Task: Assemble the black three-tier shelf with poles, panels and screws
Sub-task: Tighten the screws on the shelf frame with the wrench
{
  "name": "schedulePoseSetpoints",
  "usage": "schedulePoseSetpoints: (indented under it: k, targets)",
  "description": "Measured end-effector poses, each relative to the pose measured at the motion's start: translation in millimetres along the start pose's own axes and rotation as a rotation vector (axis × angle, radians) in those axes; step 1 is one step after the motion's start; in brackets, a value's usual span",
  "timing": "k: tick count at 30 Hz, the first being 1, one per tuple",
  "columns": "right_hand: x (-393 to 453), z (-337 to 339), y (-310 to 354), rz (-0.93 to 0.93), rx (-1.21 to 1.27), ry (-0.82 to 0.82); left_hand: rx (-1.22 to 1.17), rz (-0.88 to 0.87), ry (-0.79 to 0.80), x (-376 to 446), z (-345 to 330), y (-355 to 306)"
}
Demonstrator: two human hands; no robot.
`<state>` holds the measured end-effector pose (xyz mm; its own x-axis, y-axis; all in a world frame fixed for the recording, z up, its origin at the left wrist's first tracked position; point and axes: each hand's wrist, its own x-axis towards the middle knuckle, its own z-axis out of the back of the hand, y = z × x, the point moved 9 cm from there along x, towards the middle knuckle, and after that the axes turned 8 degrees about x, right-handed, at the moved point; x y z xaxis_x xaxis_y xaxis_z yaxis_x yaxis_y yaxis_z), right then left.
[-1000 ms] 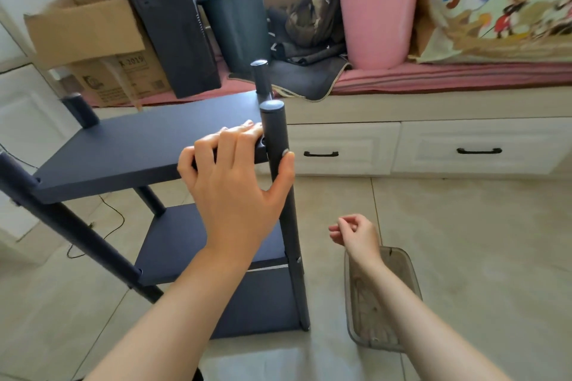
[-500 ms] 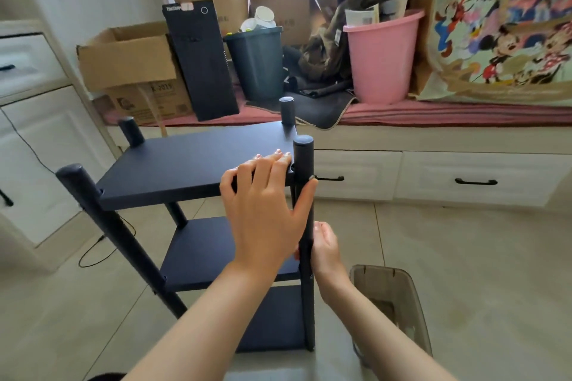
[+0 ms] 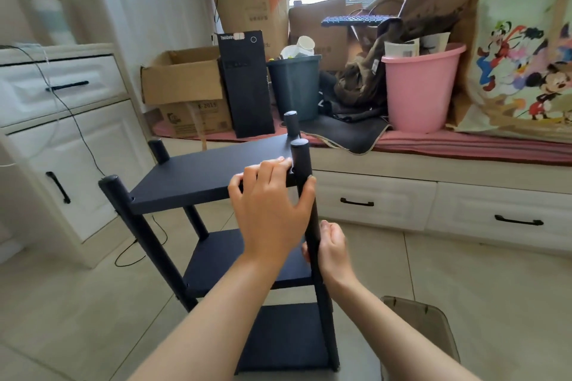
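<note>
The black three-tier shelf (image 3: 216, 176) stands upright on the tiled floor (image 3: 464, 294), all three panels set between four poles. The left hand (image 3: 270, 210) lies over the front right corner of the top panel (image 3: 198, 173), fingers curled over the panel edge and thumb hooked round the front right pole (image 3: 305, 182), so its grip clasps that corner where panel meets pole. Lower on the same pole, level with the middle panel (image 3: 235, 257), the right hand (image 3: 332, 246) is against the pole's outer side with fingers curled toward it; whether this grip pinches a screw or the pole itself cannot be told. Open floor lies to the shelf's right and in front of the white drawers (image 3: 433, 207) of the window seat. A brown translucent plastic box (image 3: 433, 328) sits on the floor just beside the shelf's right foot, partly under the right forearm. To the left, a white cabinet (image 3: 62, 145) stands near the shelf, with a thin black cable (image 3: 136, 254) trailing over the floor between them. Behind, the seat carries a pink bucket (image 3: 421, 90), a dark bin (image 3: 294, 83), a black computer tower (image 3: 246, 83) and cardboard boxes (image 3: 185, 90).
</note>
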<state>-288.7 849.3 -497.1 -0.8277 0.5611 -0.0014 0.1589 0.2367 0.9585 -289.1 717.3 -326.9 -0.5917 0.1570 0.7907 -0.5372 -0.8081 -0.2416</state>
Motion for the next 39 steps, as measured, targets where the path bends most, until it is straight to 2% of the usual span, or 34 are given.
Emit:
schedulePoseSetpoints:
  k: [5,10,17,22,32,36,39]
  targets:
    - [7.6,-41.3,9.3,0.014,-0.066,0.069,0.012,0.097,0.004,17.8,13.8,47.2]
    - [20.9,-87.9,22.4,0.031,-0.166,0.132,-0.02,0.27,0.002,35.2,31.0,97.5]
    - [18.9,-150.1,24.7,0.066,-0.271,0.274,-0.068,0.463,-0.044,29.6,60.9,164.3]
    - [13.5,-180.5,18.9,0.047,-0.315,0.385,-0.123,0.532,-0.062,16.1,79.1,199.6]
    - [22.0,-195.3,2.3,0.129,-0.524,0.476,-0.44,0.707,0.098,-19.4,57.7,263.2]
    - [30.5,-186.5,-19.5,0.101,-0.574,0.464,-0.616,0.867,0.24,-57.8,26.7,293.6]
    - [33.3,-179.5,-38.6,0.06,-0.608,0.454,-0.657,0.955,0.347,-89.7,6.9,314.0]
